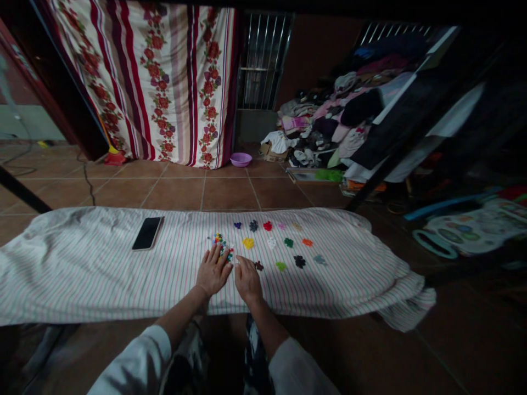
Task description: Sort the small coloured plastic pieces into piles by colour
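My left hand [213,270] lies with its fingers spread over the near left side of a mixed-colour heap of small pieces [218,239] on the striped cloth [177,285]. Just right of the heap is my right hand [248,278], its fingers curled and close together; what they hold, if anything, is too small to make out. Single-colour piles lie to the right, among them yellow [247,242], red [267,225], white [272,242], black [300,261], orange [307,242] and lime green [280,266]. A dark brown pile [258,265] sits beside my right hand.
A phone [147,233] lies on the cloth at the left. Beyond the cloth are a tiled floor [185,189], a floral curtain [177,82], a purple basin [241,159] and a large heap of clothes [325,118]. Dark metal bars slant at both sides.
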A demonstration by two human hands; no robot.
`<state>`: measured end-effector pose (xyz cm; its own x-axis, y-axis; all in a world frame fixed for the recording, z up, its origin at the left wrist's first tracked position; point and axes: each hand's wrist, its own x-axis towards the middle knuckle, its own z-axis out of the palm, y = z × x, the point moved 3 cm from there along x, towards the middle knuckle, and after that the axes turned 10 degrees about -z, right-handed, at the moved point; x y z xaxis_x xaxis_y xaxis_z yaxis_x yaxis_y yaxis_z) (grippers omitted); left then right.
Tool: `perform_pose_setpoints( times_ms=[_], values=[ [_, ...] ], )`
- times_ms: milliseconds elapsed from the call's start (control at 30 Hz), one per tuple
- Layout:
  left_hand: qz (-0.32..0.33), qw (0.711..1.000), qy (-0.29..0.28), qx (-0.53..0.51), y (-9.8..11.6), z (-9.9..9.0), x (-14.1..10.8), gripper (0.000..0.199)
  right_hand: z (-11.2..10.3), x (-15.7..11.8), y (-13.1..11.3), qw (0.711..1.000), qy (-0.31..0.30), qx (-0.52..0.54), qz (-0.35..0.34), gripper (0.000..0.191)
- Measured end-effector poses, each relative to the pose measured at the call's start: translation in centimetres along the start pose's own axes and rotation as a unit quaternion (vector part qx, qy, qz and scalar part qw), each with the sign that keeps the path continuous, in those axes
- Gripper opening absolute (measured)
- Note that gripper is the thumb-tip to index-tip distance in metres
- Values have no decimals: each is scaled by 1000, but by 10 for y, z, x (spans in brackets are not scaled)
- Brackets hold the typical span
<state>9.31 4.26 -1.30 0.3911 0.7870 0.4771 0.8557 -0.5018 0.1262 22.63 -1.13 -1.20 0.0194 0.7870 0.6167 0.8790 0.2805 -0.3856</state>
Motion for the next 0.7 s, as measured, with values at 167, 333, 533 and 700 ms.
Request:
perform_pose_setpoints(
  times_ms=[167,333,533,700],
  values=[
    [5,1000,3,2,1,-6,-1,49,0,0,0,1000,6,3,-6,38],
    [-5,1000,13,16,3,-22,-15,49,-1,0,-1,1000,2,10,-6,38],
    [-29,999,-24,23,-15,-29,-34,49,-4,1,-3,1000,0,22,-7,38],
    [-27,999,-43,-19,-35,-25,-35,50,-4,1,-3,1000,-3,25,-5,40]
  ],
)
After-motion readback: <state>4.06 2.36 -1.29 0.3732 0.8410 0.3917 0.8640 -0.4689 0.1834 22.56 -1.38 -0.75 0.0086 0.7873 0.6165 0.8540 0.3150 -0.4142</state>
